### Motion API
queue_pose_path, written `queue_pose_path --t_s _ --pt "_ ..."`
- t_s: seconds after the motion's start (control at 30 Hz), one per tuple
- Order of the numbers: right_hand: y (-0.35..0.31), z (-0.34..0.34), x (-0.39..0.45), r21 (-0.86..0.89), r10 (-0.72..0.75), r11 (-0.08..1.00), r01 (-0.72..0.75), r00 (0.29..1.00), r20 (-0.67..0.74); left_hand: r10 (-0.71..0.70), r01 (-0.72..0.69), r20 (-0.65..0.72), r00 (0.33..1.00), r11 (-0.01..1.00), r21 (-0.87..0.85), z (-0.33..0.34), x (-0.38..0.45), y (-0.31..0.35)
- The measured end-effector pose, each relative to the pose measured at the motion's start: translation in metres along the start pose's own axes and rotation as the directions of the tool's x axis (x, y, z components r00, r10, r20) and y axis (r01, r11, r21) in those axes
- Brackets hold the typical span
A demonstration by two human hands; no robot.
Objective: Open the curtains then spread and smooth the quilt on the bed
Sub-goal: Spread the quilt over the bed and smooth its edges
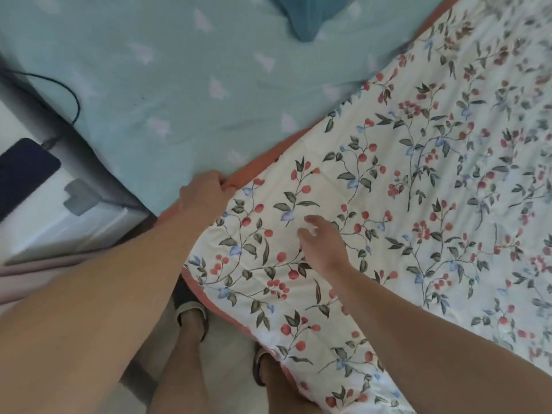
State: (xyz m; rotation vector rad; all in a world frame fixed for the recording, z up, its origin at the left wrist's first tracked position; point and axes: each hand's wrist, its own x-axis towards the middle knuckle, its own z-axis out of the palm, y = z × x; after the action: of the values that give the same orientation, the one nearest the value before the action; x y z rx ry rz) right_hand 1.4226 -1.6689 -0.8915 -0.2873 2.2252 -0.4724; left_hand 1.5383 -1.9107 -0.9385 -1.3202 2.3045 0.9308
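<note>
While the left hand point(206, 191) pinches the quilt's point(418, 189) orange-bordered edge at about 10 o'clock from frame centre, fingers curled round the hem, the right hand point(321, 240) sits just above or on the quilt top near centre, fingers loosely spread and holding nothing; contact can't be confirmed, the hand is motion-blurred. Quilt: white/cream face, stitched in a quilted grid, printed with red berries, dark green leaves and small blue flowers on thin stems; salmon-orange binding along the edge. It covers the bed from centre out to 3 o'clock and down to 5 o'clock, lying mostly flat with light wrinkles, its near side hanging over the bed edge toward 6 o'clock. Quilt top edge runs diagonally from 9 o'clock up to 1 o'clock. Beyond it, the teal bedsheet point(179, 85) with white shapes is exposed from 9 to 12 o'clock. Darker teal pillow point(301, 16) at 12 o'clock, cut off by the frame. Nightstand point(44, 222) at 9 o'clock carries a dark flat device point(24, 174) with a black cable point(74, 100) plugged in. Feet in dark slippers point(191, 309) at 6 o'clock. No readable writing, brands or labels anywhere.
</note>
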Motion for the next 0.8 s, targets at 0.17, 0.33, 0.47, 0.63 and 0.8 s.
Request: queue_pose_path --t_s 0.17,0.33,0.47,0.63,0.8 --pt "-0.082 0.004 0.025 0.025 -0.058 0.998 0.061 0.995 -0.087 0.068 -0.147 -0.239 0.969 0.932 -0.331 -0.03 -0.001 -0.035" --pt "-0.135 0.019 0.056 -0.095 0.033 0.995 -0.024 0.995 0.097 -0.018 -0.049 -0.211 0.977 0.95 -0.307 -0.04 -0.004 -0.078" --pt "-0.134 0.037 0.062 -0.227 0.148 0.969 -0.102 0.969 0.199 -0.019 -0.042 -0.19 0.982 0.949 -0.311 -0.04 -0.004 -0.083" --pt "-0.124 0.047 0.052 -0.306 0.144 0.947 -0.095 0.979 0.142 -0.004 -0.066 -0.224 0.975 0.949 -0.308 -0.047 0.003 -0.091" --pt "-0.117 0.049 0.041 -0.056 0.119 0.992 -0.112 0.983 0.137 -0.094 0.031 -0.193 0.977 0.952 -0.306 -0.04 0.016 -0.107"
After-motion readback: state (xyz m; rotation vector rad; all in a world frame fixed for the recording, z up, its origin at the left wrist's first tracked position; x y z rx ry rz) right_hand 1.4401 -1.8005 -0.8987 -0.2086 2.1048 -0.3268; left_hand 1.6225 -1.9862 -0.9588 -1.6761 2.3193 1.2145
